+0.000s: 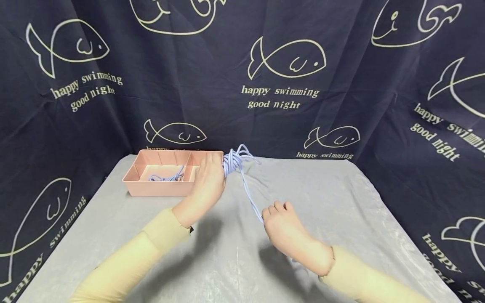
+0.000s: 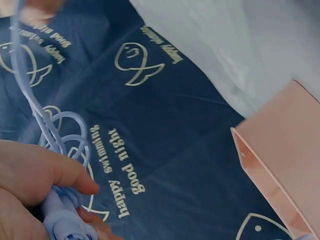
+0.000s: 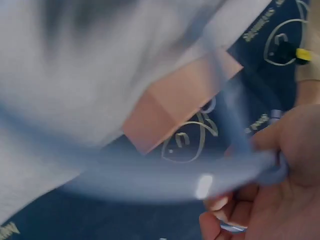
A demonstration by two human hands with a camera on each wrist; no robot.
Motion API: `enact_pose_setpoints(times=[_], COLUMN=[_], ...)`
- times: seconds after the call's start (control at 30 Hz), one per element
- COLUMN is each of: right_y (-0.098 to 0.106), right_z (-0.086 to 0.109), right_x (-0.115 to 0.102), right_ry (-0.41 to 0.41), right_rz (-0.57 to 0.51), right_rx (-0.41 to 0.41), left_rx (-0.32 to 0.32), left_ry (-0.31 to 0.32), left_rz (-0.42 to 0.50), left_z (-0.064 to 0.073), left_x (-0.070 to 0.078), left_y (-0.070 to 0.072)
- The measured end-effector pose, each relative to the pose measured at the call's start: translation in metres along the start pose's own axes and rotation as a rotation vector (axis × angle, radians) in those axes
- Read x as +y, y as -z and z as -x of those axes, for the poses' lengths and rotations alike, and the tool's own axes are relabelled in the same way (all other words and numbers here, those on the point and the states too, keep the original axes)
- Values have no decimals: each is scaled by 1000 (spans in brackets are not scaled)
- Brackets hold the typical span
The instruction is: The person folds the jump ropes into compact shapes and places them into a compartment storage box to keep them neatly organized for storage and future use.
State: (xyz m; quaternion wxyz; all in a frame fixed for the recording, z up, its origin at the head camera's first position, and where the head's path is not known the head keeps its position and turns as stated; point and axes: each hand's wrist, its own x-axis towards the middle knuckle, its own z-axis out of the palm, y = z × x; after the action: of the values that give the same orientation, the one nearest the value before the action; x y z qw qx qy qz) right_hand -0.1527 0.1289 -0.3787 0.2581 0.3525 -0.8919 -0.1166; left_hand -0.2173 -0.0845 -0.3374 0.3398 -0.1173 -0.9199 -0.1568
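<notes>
A light-blue cord, wound into a thick bundle [image 1: 232, 163] with loose loops at its top, is gripped by my left hand [image 1: 207, 180] beside the pink box's right end. In the left wrist view the thumb and fingers curl round the wound cord [image 2: 67, 215]. A doubled strand [image 1: 248, 191] runs down from the bundle to my right hand [image 1: 288, 232], which pinches it above the table with curled fingers. Close to the right wrist camera, a blurred length of cord [image 3: 165, 182] leads to the right hand [image 3: 280, 195].
The pink box [image 1: 155, 189] stands at the back left, split by a divider [image 1: 187, 166]. A smaller piece of blue cord [image 1: 166, 179] lies in its left compartment. A grey cloth covers the table [image 1: 322, 185]; dark fish-print curtains [image 1: 284, 126] hang behind and at both sides.
</notes>
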Motion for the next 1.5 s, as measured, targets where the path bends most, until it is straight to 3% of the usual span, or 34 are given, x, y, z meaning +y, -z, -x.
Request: enact_pose_setpoints(times=[0.17, 0.37, 0.47, 0.57, 0.73, 0.9, 1.17, 1.33, 1.5], right_y=[20, 44, 56, 67, 88, 107, 112, 96, 79], right_z=[-6, -22, -29, -36, -48, -59, -76, -86, -91], right_x=[3, 15, 20, 24, 29, 36, 55, 71, 84], right_ry=[25, 19, 29, 55, 101, 126, 115, 56, 21], right_rz=[50, 91, 126, 148, 154, 180, 243, 238, 225], right_rx=[164, 375, 434, 482, 566, 601, 577, 553, 523], left_rx=[-6, 49, 43, 69, 164, 205, 189, 118, 79], left_ry=[12, -34, -85, -162, -298, -454, -665, -808, -899], left_rz=[-196, -454, -512, -506, -498, -502, -415, -411, -383], left_z=[1, 4, 8, 12, 16, 17, 24, 29, 34], left_x=[-4, -1, 5, 14, 29, 42, 56, 63, 72], left_y=[-14, -26, -29, -31, -32, -28, -25, -18, -6])
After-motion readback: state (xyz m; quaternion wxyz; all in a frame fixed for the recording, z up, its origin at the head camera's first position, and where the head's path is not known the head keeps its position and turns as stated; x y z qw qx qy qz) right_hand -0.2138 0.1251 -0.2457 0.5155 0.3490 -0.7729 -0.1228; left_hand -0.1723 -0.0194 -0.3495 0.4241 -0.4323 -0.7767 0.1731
